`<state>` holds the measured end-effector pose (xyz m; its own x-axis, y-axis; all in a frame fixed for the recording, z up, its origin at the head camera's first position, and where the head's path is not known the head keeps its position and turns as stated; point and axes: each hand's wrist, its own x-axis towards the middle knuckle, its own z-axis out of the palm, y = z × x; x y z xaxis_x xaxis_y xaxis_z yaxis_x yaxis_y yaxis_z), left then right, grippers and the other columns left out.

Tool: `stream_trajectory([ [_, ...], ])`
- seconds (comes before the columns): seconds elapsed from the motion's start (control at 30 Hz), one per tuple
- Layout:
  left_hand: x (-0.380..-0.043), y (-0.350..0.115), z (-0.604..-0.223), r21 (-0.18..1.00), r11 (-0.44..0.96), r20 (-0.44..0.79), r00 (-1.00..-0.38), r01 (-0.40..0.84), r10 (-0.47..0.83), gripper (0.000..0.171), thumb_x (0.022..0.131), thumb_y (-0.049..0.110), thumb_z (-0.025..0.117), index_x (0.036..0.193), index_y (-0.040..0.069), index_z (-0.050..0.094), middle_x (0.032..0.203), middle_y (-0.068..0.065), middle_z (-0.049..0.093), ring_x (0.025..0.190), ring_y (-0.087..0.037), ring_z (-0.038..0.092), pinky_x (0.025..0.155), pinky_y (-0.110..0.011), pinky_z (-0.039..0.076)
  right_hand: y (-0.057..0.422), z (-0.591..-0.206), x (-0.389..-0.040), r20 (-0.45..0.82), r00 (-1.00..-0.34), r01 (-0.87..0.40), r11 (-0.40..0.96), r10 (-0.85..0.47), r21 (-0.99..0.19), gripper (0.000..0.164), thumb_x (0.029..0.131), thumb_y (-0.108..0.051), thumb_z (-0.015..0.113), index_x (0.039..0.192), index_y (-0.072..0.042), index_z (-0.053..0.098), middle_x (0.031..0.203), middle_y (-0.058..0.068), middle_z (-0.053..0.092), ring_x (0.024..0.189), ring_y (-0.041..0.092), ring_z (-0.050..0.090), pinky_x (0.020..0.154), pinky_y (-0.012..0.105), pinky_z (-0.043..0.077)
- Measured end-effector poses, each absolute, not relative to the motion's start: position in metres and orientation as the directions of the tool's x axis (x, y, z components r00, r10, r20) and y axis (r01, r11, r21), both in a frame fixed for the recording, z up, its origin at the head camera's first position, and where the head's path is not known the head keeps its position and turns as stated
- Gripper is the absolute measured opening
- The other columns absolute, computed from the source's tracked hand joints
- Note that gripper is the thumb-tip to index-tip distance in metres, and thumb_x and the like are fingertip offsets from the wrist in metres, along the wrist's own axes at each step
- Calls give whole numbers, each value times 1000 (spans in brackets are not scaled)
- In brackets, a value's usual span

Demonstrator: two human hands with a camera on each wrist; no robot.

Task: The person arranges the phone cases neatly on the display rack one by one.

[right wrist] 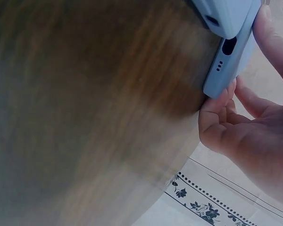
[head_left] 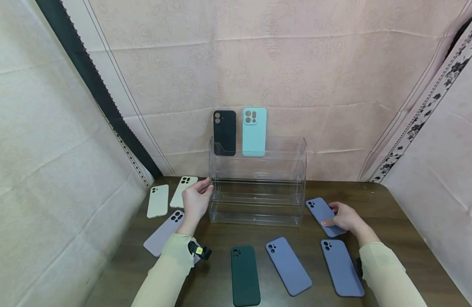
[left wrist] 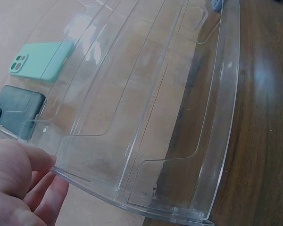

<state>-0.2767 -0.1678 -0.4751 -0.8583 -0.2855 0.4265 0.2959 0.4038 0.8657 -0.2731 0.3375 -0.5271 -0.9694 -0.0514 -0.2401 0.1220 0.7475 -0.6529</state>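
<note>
A clear, tiered acrylic display rack point(head_left: 255, 219) stands at the back of the table. My left hand point(head_left: 197, 200) pinches its left side edge between thumb and fingers; the left wrist view shows this hand point(left wrist: 23, 183) from close by. On the right, my right hand point(head_left: 345, 218) holds a blue phone case point(head_left: 320, 211) by its edges, thumb on one side and fingers on the other. The right wrist view shows that case's point(right wrist: 220, 77) end with its port cutout. A black phone case point(head_left: 224, 132) and a turquoise phone case point(head_left: 255, 132) stand upright in the rack's top tier.
Two pale phone cases point(head_left: 158, 200) and a lavender one point(head_left: 165, 232) lie left of the rack. In front lie a dark green case point(head_left: 245, 275) and two more blue cases point(head_left: 289, 266). Cloth curtains point(head_left: 335, 85) enclose the wooden table point(head_left: 397, 238).
</note>
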Motion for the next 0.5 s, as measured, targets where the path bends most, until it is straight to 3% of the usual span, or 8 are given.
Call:
stream_trajectory([
  [0.5, -277, -167, -475, 866, 410, 422, -859, 287, -289, 25, 94, -2, 80, 118, 0, 79, 114, -16, 79, 99, -30, 80, 85, -31, 65, 336, -526, -273, -251, -967, 127, 760, -49, -637, 87, 86, -24, 92, 145, 16, 44, 138, 41, 53, 120, 51, 57, 101, 63, 53],
])
